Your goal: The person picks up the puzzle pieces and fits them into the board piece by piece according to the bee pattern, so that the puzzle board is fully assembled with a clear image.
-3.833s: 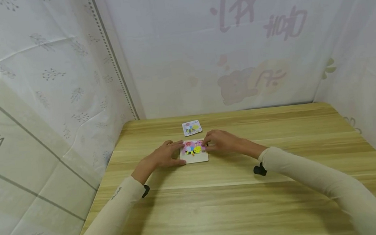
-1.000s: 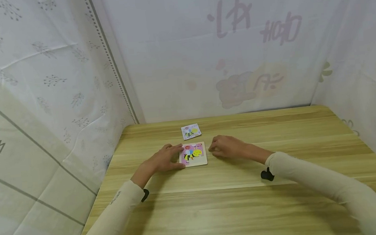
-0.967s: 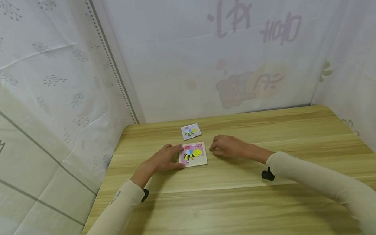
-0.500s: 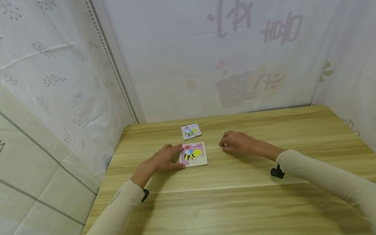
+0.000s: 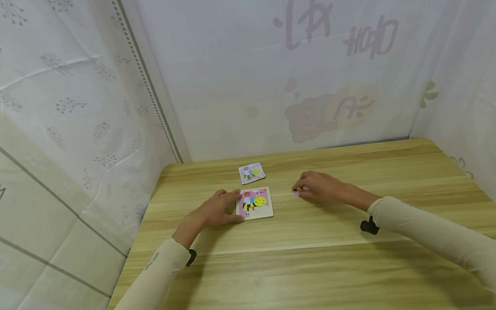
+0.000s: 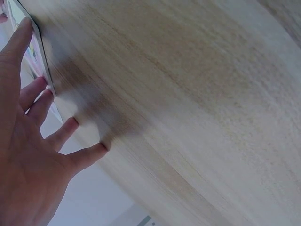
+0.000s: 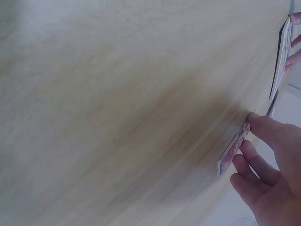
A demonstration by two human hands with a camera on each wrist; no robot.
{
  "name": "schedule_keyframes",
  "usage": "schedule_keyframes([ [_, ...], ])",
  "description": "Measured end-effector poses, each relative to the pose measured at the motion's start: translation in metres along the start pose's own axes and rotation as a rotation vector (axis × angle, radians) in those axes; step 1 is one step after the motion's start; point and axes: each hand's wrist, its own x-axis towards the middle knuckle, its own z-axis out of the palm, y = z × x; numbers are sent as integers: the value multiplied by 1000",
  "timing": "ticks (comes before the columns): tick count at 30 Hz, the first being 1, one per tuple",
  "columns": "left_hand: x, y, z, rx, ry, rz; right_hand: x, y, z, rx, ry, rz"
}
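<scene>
A square puzzle board (image 5: 262,212) lies flat on the table, with a bee picture partly filling it; its lower right part is bare and pale. My left hand (image 5: 215,210) rests at the board's left side, fingers spread. In the left wrist view the thumb (image 6: 19,40) lies straight on the board's edge, and two outer fingers touch the table. To the right of the board, my right hand (image 5: 324,188) pinches a small puzzle piece (image 7: 231,153) between thumb and fingers, low over the table. Pink and dark colours show on the piece, but my fingers partly cover it.
Behind the board lies a square card (image 5: 252,173) with a similar bee picture. The wooden table (image 5: 259,282) ends at the back against a hanging printed curtain (image 5: 232,77). More curtain hangs at both sides.
My right hand has moved rightward, away from the board, with the puzzle piece, which now shows more between its fingers. My left hand and the board have stayed put over the last second.
</scene>
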Motion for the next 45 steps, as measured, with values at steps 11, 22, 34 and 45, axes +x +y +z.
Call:
schedule_keyframes([
  [11, 0, 0, -3, 7, 4, -3, 15, -9, 3, 46, 22, -21],
  [22, 0, 2, -4, 2, 9, 2, 25, -20, 6, 63, 1, 12],
  [34, 1, -1, 0, 10, 11, -10, 44, -50, 11, 105, 20, -59],
  [45, 0, -3, 2, 4, 4, -2, 62, -73, 23, 103, -20, -121],
])
